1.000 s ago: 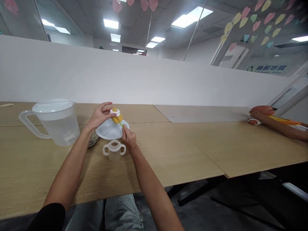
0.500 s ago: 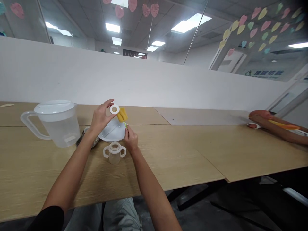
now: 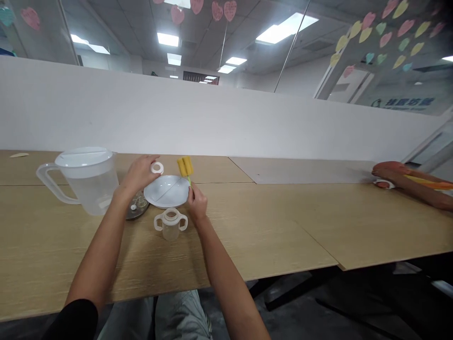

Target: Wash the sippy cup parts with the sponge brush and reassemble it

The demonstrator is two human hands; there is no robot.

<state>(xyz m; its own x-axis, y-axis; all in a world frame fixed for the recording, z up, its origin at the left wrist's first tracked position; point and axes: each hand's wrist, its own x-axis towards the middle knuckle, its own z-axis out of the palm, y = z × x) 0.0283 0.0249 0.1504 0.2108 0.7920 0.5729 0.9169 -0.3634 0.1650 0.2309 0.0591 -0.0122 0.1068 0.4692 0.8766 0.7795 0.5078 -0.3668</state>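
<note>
While both arms are extended over a light wood-grain tabletop [image 3: 269, 222], a flat white plastic ring [image 3: 156, 167] is pinched at its edge by the fingertips of the left hand [image 3: 139, 172], the fingers being curled rather than spread. A yellow sponge bottle brush [image 3: 185, 166] is gripped by its thin green handle in the right hand [image 3: 197, 204], with thumb and fingers pressed together and the sponge head held upright just beyond the plate's far rim. Ring and sponge are held apart (neither touches the plate). Beneath them lies a round white plate [image 3: 166, 191], and a clear two-handled plastic training cup [image 3: 171, 224] stands just in front of it. Left of the plate, a round dark metal dish [image 3: 138, 210] lies with a small white cap [image 3: 133, 207] on it, beside a clear plastic pitcher [image 3: 85, 193] with a white lid. At the far right, a co-worker's hand [image 3: 389, 172] rests on the tabletop near a long orange-yellow object [image 3: 428, 182].
</note>
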